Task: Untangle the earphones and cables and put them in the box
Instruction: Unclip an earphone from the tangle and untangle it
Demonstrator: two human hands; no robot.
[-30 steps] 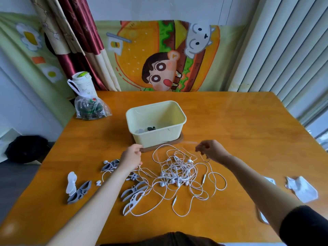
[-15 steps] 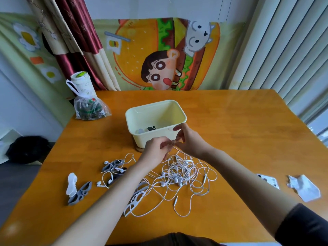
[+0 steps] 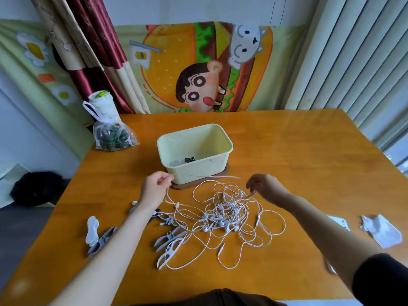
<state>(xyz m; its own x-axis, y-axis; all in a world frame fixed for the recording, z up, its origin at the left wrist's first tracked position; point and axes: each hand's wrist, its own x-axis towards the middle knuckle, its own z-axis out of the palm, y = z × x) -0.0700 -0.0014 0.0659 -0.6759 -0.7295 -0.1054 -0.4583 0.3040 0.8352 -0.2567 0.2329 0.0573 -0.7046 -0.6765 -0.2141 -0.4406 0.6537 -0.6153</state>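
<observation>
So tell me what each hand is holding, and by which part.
Both hold one white earphone cable by its cord: the left hand pinches one spot, the right hand another, the stretch between taut above the tangle.

One box (image 3: 194,170) beyond the left grip (image 3: 154,187) and right grip (image 3: 266,187); one earphone tangle (image 3: 223,217) between them; at least five clips (image 3: 169,238) nearer the left; two paper scraps (image 3: 383,234) outside the right.
</observation>
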